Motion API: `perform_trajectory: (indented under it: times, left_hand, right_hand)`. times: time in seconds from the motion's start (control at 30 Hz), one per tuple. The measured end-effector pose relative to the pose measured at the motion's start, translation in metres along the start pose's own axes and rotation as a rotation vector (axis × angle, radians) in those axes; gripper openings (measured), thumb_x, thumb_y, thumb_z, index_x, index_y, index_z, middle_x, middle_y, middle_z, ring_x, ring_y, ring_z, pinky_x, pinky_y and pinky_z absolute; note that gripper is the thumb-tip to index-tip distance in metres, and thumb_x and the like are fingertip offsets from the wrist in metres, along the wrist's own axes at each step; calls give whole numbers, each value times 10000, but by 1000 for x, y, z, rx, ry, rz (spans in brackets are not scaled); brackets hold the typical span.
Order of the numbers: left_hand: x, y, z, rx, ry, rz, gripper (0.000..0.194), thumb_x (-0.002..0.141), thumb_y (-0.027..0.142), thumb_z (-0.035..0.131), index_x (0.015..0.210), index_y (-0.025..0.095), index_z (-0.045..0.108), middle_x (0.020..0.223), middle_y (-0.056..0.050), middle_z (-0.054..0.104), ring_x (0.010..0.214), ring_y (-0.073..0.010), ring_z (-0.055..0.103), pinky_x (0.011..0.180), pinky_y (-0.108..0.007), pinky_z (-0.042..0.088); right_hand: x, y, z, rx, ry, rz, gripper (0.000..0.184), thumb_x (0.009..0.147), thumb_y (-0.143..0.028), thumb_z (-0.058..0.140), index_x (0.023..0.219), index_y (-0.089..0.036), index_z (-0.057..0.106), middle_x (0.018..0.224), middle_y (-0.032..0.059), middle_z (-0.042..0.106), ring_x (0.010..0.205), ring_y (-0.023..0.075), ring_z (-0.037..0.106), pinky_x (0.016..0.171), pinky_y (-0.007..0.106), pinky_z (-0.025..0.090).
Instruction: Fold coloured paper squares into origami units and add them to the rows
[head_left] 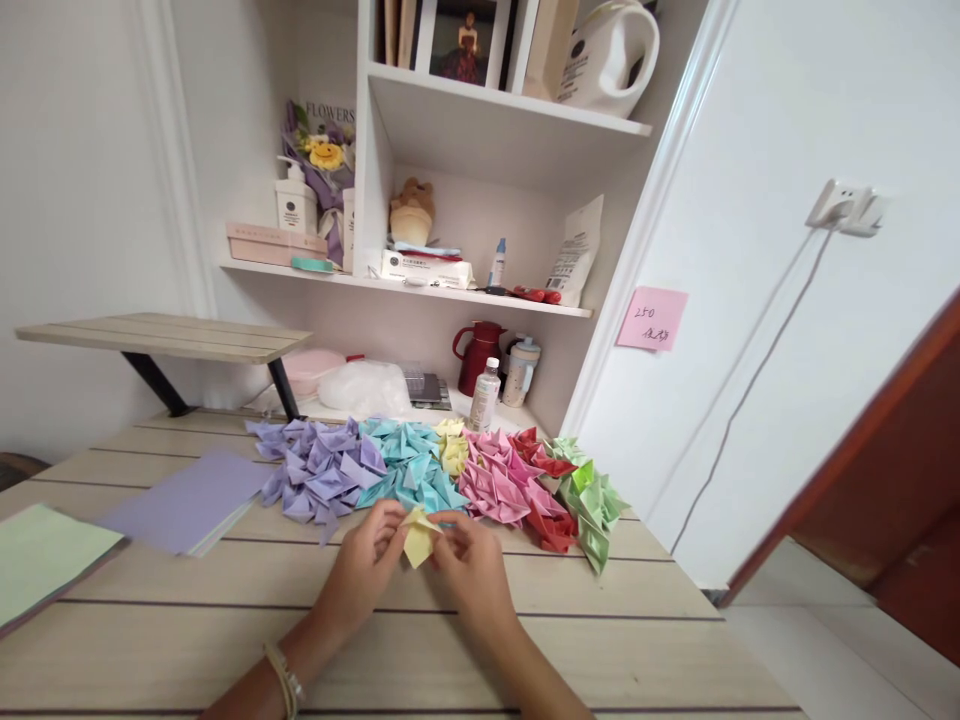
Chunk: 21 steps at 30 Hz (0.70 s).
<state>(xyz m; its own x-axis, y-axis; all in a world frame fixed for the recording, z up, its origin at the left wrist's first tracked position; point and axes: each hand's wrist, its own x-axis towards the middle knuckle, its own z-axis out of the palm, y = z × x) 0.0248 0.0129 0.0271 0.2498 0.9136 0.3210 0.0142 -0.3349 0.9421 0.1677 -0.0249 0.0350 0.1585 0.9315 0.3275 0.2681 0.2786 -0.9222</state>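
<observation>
Between my two hands, above the slatted table (525, 600), is a small piece of folded yellow paper (418, 540). The fingers of my left hand (373, 548) pinch its left side. My right hand (469, 560) grips the right side, thumb and fingers pressed together. Just beyond my hands lie folded paper pieces heaped by colour: purple (322, 465), blue (412, 465), yellow (451, 447), pink (495, 480), red (551, 525) and green (596, 515).
Flat purple sheets (191, 500) and green sheets (49, 560) lie at the left. A small raised stand (172, 335) is at the back left. Behind the heaps stand a plastic bottle (485, 395), a red jug (478, 355) and white shelves (510, 120).
</observation>
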Motion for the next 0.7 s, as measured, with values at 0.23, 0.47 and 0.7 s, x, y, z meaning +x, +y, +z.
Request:
perform_trajectory:
  times: [0.23,0.47,0.7]
  left_hand:
    - [11,4,-10,-131,-52,-122,199,632,288,703,779,159,669,749,-55,714,718,-211,656,682,-280,506]
    - [12,11,-11,-150,-32,-127,184,640,324,702,665,149,649,604,-6,658,598,-159,607,580,-227,467]
    - [12,-1,-8,-187,-44,-74,193,672,283,695,770,144,604,693,-21,650,667,-146,614,622,-219,474]
  right_hand:
    - [13,1,-14,552,-102,240,354,513,-403,792,681,-143,621,610,22,658,574,150,625,584,260,507]
    - [12,1,-15,516,-158,192,387,605,-476,730,764,-144,610,582,-1,633,547,140,607,562,277,529]
    - [11,9,-8,419,-97,80,295,707,-419,669,813,-160,575,644,8,629,580,130,595,529,233,507]
